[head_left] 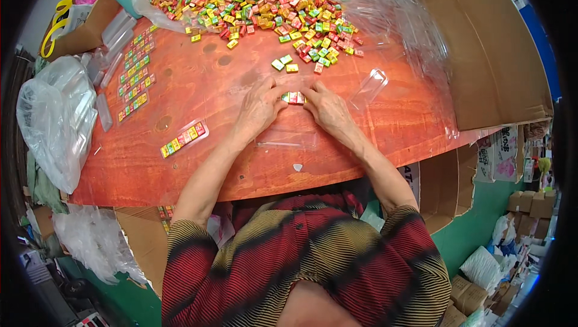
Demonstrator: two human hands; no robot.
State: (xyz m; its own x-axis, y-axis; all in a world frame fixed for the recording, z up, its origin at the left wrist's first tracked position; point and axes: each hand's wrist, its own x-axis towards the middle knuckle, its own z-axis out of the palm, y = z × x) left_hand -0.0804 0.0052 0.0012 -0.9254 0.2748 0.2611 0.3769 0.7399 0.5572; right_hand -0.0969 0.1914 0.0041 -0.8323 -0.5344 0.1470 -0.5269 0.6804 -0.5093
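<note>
Between my two hands, at the middle of the table, is a short row of small red, white and green boxes [294, 97]. My left hand [263, 103] closes its fingers on the row's left end, and my right hand [324, 102] does so at the right end. The fingertips hide part of the row. Just beyond them lie several loose yellow-green boxes [292, 68]. A clear plastic tray [286, 140] sits on the near side of my hands. To the left, another clear tray holds a filled row of boxes [183, 139].
A big heap of colourful small boxes [259, 2] covers the table's far side. Filled rows [133, 98] stand at the left, near a clear plastic bag [57, 122]. Clear trays [409, 32] pile up at the right by a cardboard box [481, 44]. One tray [369, 88] lies alone.
</note>
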